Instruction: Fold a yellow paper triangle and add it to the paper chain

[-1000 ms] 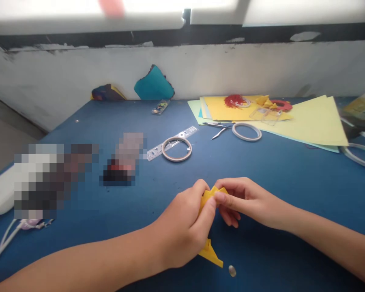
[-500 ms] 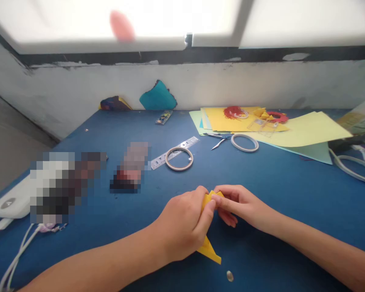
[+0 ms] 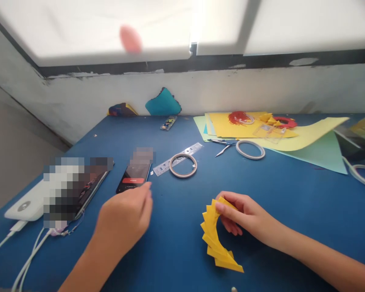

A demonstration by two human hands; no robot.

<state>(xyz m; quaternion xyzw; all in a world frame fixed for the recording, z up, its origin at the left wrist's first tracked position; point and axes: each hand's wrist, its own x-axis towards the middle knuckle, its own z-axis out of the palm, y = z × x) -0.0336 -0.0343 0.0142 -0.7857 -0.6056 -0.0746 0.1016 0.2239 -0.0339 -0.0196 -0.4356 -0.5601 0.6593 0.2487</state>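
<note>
Between the thumb and fingers of my right hand [image 3: 246, 213] is the upper end of a curved chain of folded yellow paper [image 3: 214, 237]. Its pieces overlap in stepped points, and the lower end hangs free over the blue table. My left hand [image 3: 124, 217] is just in front of a phone [image 3: 136, 174] whose screen shows a red button; the hand covers its near end. The left fingers are curled in and pressed together; whatever they may hold is hidden. I cannot tell whether that hand touches the phone.
Beyond my hands lie a tape roll [image 3: 183, 175] on a stencil ruler [image 3: 161, 166], a second roll [image 3: 250, 157] and scissors [image 3: 223, 150]. Coloured paper sheets [image 3: 310, 138] lie at the back right. A white power bank [image 3: 24, 205] and another phone [image 3: 93, 190] with cables are at left.
My left hand has let go of the yellow paper chain and moved left to the phone. The right hand keeps its hold, and the chain's curved shape now shows. The view has shifted slightly.
</note>
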